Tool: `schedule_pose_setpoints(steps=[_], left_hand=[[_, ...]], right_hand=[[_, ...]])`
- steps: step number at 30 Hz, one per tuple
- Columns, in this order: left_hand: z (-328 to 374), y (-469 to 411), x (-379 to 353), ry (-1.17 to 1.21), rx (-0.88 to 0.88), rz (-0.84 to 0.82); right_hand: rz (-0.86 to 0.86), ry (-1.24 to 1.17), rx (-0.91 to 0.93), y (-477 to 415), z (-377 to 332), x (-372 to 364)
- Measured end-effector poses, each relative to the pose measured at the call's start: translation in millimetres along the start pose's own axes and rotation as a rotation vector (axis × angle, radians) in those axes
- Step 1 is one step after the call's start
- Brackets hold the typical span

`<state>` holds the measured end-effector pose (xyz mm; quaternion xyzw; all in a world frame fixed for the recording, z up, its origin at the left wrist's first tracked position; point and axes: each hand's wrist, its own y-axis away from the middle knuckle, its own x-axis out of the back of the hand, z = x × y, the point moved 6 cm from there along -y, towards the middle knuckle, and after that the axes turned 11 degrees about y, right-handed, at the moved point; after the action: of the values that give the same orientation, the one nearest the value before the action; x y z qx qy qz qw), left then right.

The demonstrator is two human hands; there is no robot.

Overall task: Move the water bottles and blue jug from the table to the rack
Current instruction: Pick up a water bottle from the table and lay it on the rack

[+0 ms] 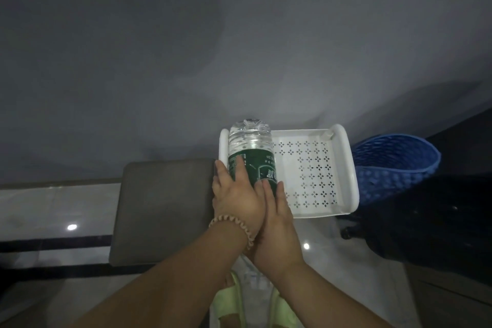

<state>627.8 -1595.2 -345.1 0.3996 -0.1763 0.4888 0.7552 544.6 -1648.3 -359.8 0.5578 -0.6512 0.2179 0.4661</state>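
Note:
A large clear water bottle with a green label lies tilted with its base pointing away from me, over the left edge of the white perforated rack shelf. My left hand, with a bead bracelet on the wrist, presses on the bottle's left side. My right hand grips its right side, just beside the left hand. The bottle's neck is hidden under my hands. No blue jug shows in this view.
A dark grey table top lies left of the rack. A blue mesh basket stands right of the rack, beside a dark object. Glossy tiled floor and pale green slippers are below. A grey wall fills the upper view.

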Motion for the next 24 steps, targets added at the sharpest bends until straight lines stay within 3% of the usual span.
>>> schedule_pose_setpoints(steps=[8,24], left_hand=[[-5.9,1.6,1.7,-0.030,0.012,-0.038],[25.4,150.1,79.7,-0.230,-0.199,0.147]], right_hand=[[-0.090,0.127,-0.067,8.0,10.3,9.8],[0.095,0.323,0.156,90.4,-32.3,99.1]])
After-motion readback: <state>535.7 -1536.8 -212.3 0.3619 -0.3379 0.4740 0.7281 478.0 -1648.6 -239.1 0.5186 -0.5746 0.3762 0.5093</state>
